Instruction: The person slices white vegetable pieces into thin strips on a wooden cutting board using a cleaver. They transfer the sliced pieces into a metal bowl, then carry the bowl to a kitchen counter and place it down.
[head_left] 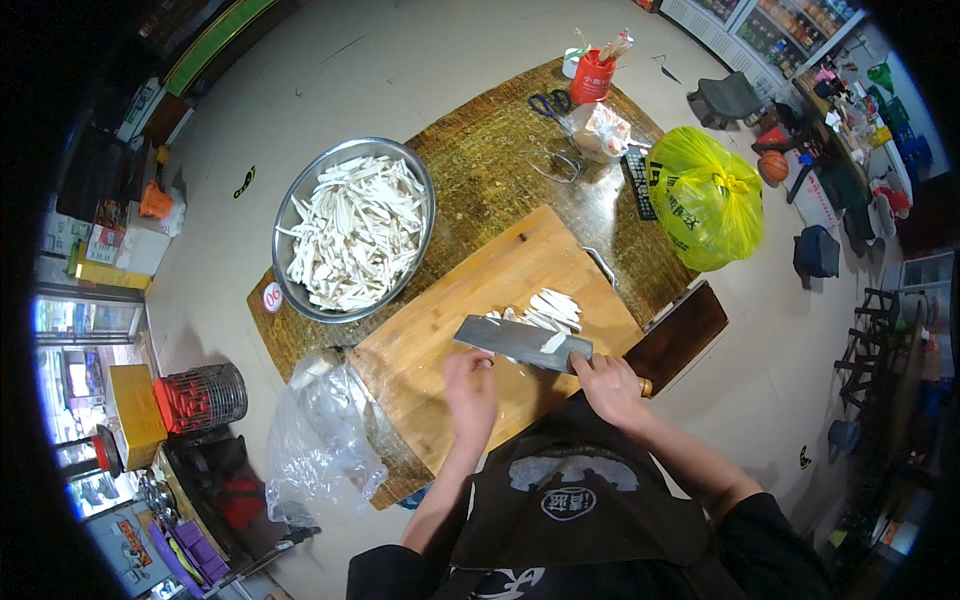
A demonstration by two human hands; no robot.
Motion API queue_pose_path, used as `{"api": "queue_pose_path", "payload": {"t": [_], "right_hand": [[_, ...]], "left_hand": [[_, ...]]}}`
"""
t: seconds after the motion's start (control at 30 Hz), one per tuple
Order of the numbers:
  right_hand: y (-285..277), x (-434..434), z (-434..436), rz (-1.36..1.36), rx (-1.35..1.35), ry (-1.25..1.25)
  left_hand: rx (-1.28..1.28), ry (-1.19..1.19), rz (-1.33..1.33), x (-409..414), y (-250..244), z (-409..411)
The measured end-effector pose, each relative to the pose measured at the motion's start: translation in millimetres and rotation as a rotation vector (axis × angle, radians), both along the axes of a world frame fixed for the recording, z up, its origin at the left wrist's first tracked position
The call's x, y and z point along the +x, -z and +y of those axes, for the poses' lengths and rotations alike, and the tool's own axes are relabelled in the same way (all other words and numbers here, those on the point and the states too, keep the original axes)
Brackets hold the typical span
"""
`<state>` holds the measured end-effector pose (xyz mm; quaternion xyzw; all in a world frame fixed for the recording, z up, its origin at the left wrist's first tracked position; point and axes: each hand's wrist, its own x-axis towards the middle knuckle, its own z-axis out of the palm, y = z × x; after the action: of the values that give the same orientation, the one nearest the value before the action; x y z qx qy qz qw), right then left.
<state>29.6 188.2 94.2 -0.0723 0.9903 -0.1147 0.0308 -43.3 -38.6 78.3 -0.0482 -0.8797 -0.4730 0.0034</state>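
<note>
My right hand [611, 381] grips the handle of a broad steel cleaver [517, 343], whose blade lies nearly flat over a wooden cutting board [420, 337]. White strips of food [553, 309] lie on the board just beyond the blade, and a small piece sticks to the blade. By the blade's far left end is my left hand [471, 375], fingers bent; whether they pinch a small piece is unclear. A steel bowl [281, 259] heaped with similar white strips [356, 232] stands beyond the board to the left.
A clear plastic bag [322, 450] hangs at the left of the wooden table [480, 135]. Towards the back right are scissors [551, 103], a red container [592, 77], a bagged item [598, 131], a black remote control [639, 184] and a full yellow-green plastic bag [705, 199].
</note>
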Motion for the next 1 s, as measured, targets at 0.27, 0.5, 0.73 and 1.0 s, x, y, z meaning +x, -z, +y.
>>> {"api": "queue_pose_path", "payload": {"t": [0.27,0.5,0.73,1.0], "right_hand": [[-3,1,1,0.029,0.011,-0.163],[-16,24,35,-0.049,-0.069,-0.218],[9,67,80,0.048,-0.249,0.245],[39,24,53,-0.023,-0.065,0.473]], "left_hand": [[-0.363,0.566,-0.241,-38,9,62],[-0.260,0.724,-0.045,-90,27,27],[0.274,-0.337,-0.229,-80,30,-25],[-0.127,-0.415,-0.080,-10,99,53]]}}
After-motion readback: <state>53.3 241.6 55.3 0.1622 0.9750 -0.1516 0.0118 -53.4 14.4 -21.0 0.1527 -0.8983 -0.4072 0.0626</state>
